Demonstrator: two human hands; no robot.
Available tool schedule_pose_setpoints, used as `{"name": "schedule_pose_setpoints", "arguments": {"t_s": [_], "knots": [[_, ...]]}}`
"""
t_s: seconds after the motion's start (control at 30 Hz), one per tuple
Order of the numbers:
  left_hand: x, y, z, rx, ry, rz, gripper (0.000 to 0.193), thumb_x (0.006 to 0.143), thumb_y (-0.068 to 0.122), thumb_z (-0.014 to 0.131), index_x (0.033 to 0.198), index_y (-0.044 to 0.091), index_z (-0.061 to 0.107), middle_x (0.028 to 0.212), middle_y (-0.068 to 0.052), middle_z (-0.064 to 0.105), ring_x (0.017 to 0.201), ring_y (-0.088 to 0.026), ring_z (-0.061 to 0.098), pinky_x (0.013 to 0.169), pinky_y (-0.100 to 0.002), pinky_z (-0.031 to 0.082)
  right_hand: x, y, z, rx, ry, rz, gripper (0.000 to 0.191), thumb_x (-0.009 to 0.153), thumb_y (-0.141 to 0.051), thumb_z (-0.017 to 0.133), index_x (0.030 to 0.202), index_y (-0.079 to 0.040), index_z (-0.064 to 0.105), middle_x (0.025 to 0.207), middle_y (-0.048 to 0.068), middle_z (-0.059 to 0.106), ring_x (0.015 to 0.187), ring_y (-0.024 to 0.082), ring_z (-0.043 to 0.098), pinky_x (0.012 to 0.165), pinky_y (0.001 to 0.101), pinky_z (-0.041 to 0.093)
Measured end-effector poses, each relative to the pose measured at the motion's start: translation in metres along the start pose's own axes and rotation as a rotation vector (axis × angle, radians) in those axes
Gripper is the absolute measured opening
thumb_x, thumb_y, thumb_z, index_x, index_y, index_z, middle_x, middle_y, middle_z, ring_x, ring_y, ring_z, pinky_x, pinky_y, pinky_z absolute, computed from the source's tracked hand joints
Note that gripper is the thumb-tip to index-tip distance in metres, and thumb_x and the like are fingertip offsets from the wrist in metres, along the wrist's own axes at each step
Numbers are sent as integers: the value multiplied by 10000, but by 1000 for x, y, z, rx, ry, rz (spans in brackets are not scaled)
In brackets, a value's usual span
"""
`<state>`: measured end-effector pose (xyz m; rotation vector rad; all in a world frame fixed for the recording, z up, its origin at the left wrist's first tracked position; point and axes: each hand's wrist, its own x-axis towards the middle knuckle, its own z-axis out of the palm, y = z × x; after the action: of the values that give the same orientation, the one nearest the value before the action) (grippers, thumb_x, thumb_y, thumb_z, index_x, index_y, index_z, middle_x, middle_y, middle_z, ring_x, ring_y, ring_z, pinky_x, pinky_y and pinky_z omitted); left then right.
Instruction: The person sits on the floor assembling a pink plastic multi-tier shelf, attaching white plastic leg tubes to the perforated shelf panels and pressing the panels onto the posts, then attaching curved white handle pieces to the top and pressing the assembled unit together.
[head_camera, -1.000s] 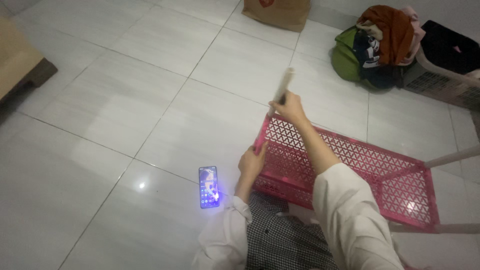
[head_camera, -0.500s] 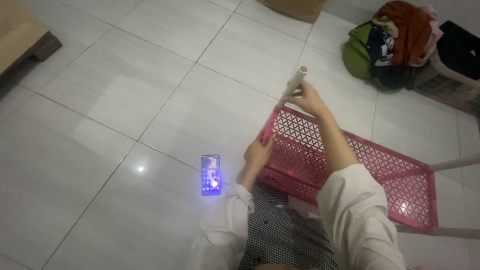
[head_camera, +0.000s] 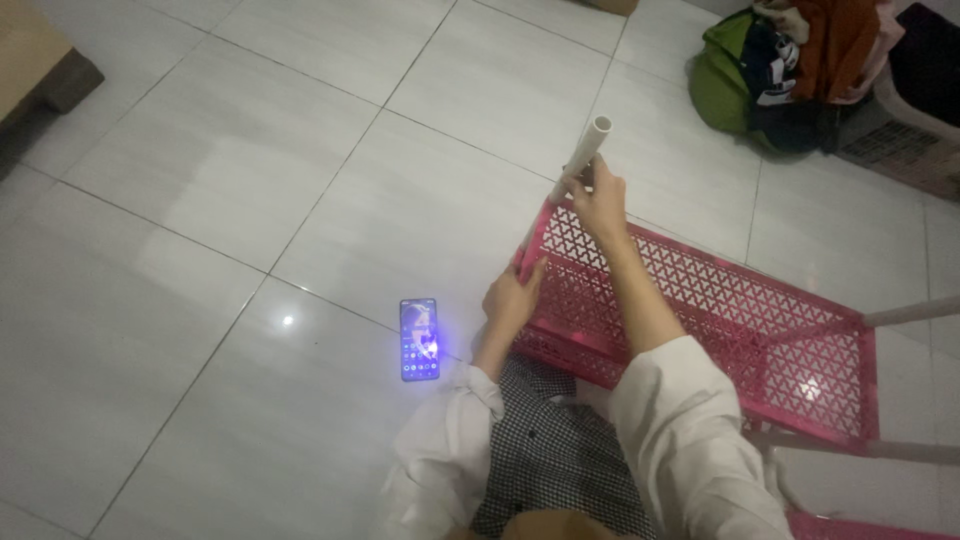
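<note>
R hand (head_camera: 603, 200) fingers closed on white pipe (head_camera: 585, 160) at pink shelf (head_camera: 760, 330) corner; L hand (head_camera: 515, 297) gripping shelf edge; phone (head_camera: 419, 339) just left of shelf.

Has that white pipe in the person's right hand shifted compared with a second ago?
Yes. Against the pink lattice shelf, the white pipe in the right hand now tilts further away from the person.
</note>
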<state>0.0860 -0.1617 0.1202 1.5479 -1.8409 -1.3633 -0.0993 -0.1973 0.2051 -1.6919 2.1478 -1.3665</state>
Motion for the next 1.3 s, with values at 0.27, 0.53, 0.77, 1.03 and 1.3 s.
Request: {"name": "schedule_pose_setpoints", "arguments": {"t_s": [0.27,0.53,0.77,1.03,1.3], "knots": [[0,2,-4,11,-1,-3,768,876,737,522,1236,85,708,1062,-260,733,1055,-458,684,927,-522,532,20,-1,-19,45,-216,21,361,866,-55,774,1186,26,629,1052,161,755,999,260,753,857,378,606],[-6,7,-9,-8,18,34,772,864,725,514,1313,115,665,1051,-253,738,1029,-452,689,907,-520,532,17,-2,-7,222,-212,30,293,891,21,732,1164,41,628,1063,132,751,1005,216,749,865,348,615],[-7,15,-15,28,66,29,859,861,774,519,1241,22,681,1132,-266,700,1110,-446,658,954,-521,503,7,-30,2,68,-21,104,305,904,-51,709,1184,28,615,1036,170,772,965,251,779,818,381,622],[16,-9,8,215,124,286,727,1010,635,393,1105,-17,699,1032,-305,704,997,-496,663,856,-592,513,-72,-20,-63,49,192,-121,416,937,-63,697,1309,39,541,1244,245,688,1186,331,680,939,403,577],[28,-50,6,147,5,280,739,1027,675,484,1111,-11,748,930,-224,745,931,-374,714,828,-484,515,-465,95,-225,76,562,454,392,915,-3,609,1303,47,599,1173,168,728,1052,201,726,936,347,587]]}}
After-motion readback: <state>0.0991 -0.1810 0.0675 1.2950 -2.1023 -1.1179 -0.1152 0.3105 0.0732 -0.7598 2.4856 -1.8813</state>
